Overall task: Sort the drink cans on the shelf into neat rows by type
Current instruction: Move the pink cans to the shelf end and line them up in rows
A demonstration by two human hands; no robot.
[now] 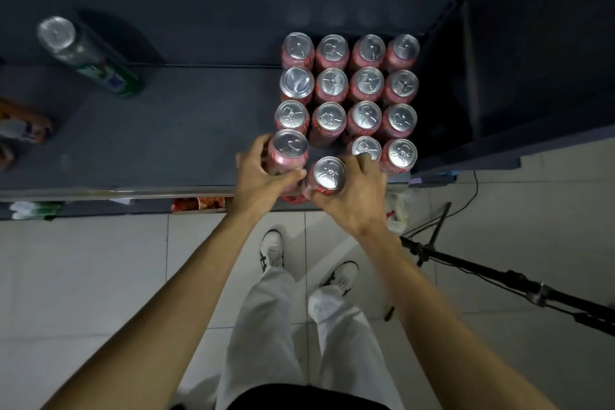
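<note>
Several red drink cans (364, 83) with silver tops stand in tight rows at the right end of the dark shelf (166, 143). My left hand (263, 173) grips one red can (289, 151) at the front left of the block. My right hand (352, 190) grips another red can (329, 175) just to its right, near the shelf's front edge. Both cans are upright. A further red can bottom shows below my hands at the edge.
A green can (90, 56) stands alone at the shelf's far left back. Colourful packets (23, 125) lie at the left edge. The shelf's dark side wall (499, 60) closes the right. A black tripod (499, 280) stands on the tiled floor to my right.
</note>
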